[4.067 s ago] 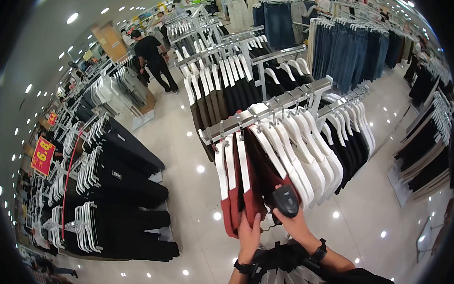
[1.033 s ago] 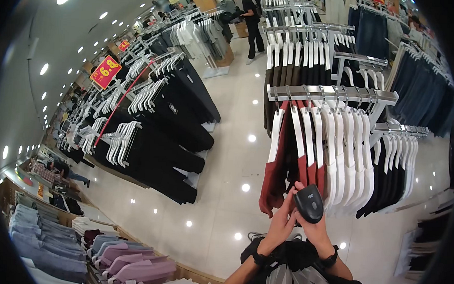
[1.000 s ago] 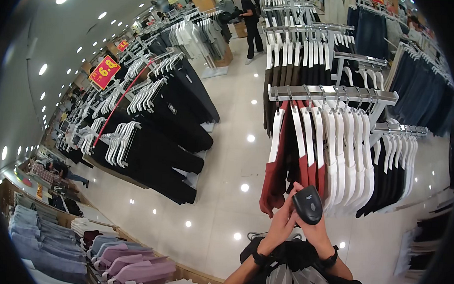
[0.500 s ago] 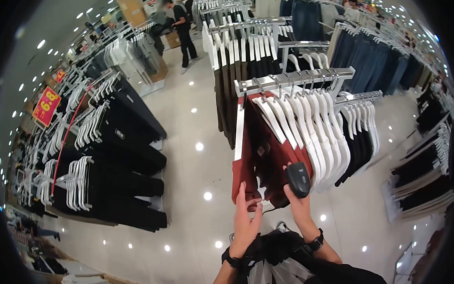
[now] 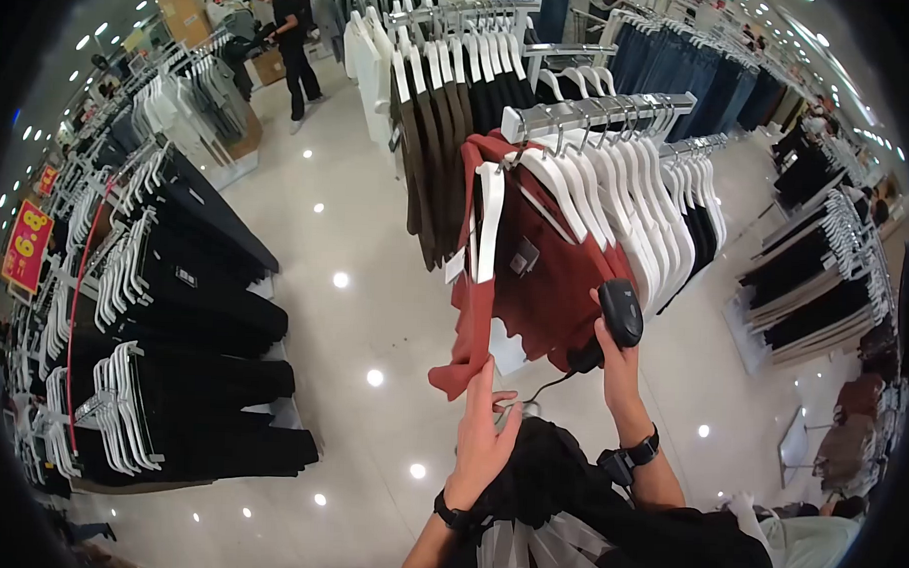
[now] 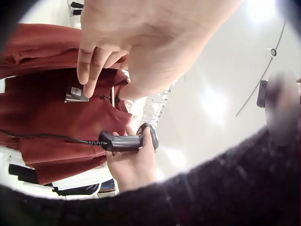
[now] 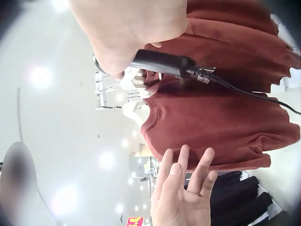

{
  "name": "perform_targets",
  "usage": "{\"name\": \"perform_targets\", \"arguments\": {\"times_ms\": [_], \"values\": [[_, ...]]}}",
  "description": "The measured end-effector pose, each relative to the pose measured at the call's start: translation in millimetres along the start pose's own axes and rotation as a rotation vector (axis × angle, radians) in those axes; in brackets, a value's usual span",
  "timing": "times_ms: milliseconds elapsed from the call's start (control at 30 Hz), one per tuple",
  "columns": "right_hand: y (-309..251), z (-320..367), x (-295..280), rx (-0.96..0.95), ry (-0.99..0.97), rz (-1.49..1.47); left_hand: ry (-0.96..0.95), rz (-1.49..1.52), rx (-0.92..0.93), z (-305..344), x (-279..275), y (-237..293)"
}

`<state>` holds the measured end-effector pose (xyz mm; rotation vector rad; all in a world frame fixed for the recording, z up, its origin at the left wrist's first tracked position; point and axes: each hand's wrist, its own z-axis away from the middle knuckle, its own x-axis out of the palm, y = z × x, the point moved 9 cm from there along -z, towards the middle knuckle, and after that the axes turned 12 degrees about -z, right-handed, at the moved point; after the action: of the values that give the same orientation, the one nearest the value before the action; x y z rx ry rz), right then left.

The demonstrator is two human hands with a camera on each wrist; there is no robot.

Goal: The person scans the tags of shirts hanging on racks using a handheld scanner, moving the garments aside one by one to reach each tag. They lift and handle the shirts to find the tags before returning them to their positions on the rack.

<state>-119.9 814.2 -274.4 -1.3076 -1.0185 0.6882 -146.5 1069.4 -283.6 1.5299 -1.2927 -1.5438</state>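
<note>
My right hand [image 5: 617,365] is curled round a black handheld scanner [image 5: 621,312], whose cord hangs below it; the left wrist view shows the grip on the scanner handle [image 6: 127,142]. My left hand [image 5: 484,440] has its fingers extended against the lower part of a dark red top [image 5: 481,325] on a white hanger [image 5: 490,220]. In the right wrist view the left hand [image 7: 183,193] has spread fingers at the red fabric [image 7: 202,127]. Between the two hands, a tag [image 5: 523,254] shows on another red garment [image 5: 559,288].
White hangers with white garments [image 5: 652,221] hang on the metal rail [image 5: 601,111] to the right. Black trousers [image 5: 201,375] fill a rack at the left, beside a red price sign [image 5: 27,246]. A person in black [image 5: 293,48] stands at the back. Pale floor [image 5: 353,321] separates the racks.
The front red top has swung outward and apart from the other red garments, showing a tag. The right hand with the scanner has moved up and slightly right; the left stays at the red fabric.
</note>
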Motion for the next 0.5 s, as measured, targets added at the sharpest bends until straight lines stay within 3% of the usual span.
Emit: {"name": "perform_targets", "arguments": {"times_ms": [167,233,300,367,433,500], "values": [[11.0,1.5,-0.6,-0.06,0.038,0.074,-0.093,0.044,-0.037,-4.6,0.2,-11.0],[46.9,4.4,-22.6,0.052,0.1,0.158,-0.216,0.228,-0.027,-8.9,11.3,-18.2],[65.5,21.1,-16.9,0.268,0.037,0.259,-0.152,0.246,-0.056,-21.5,5.0,-18.5],[73.9,39.3,-13.0,0.195,-0.076,0.32,-0.126,0.209,-0.056,-32.4,1.9,-27.2],[84.9,54.2,-25.2,0.207,-0.069,0.408,-0.107,0.197,-0.08,-46.6,-7.0,-29.6],[94.2,64.9,-39.0,0.355,0.154,0.252,-0.115,0.109,-0.073,-63.4,-13.2,-29.4]]}}
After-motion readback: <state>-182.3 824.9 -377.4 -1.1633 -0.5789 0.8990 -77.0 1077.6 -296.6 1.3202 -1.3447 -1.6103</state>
